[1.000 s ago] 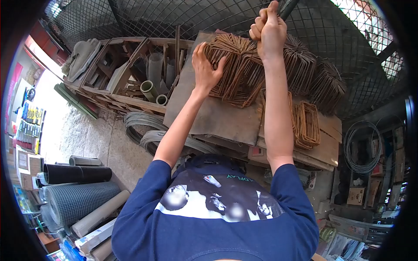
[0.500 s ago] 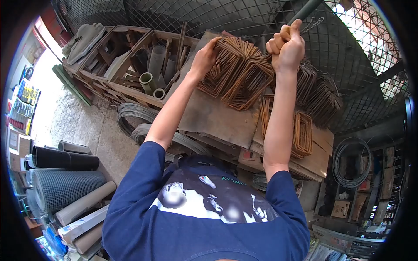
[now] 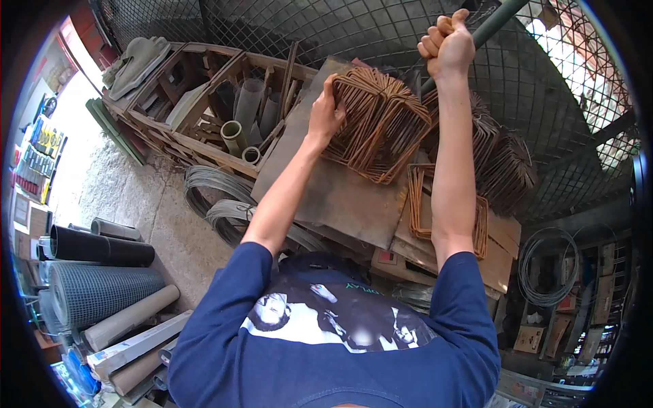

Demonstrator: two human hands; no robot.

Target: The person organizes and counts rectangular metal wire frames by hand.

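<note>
A bundle of rusty, rectangular rebar stirrups (image 3: 381,122) stands on a wooden board. My left hand (image 3: 328,114) is at the bundle's left end, with fingers hooked over the upper corner of the outermost stirrups. Higher up and to the right, my right hand (image 3: 449,49) is raised in a fist, apart from the bundle. A thin twisted wire (image 3: 486,13) sticks out beside this fist and seems held in it; the part inside the fingers is hidden. Below my right forearm lie a few more rusty stirrups (image 3: 416,204), partly covered by the arm.
Darker stirrup bundles (image 3: 507,166) stand right of the forearm. Behind is a wire-mesh wall (image 3: 381,34) with a green pipe (image 3: 500,24). A wooden crate (image 3: 204,146) stands at the left, near grey wire coils (image 3: 211,178). Mesh rolls (image 3: 102,292) lie at lower left.
My right hand has risen, the wire moving up with it. My left hand has moved slightly down against the end of the stirrup bundle, which appears shifted a little in view.
</note>
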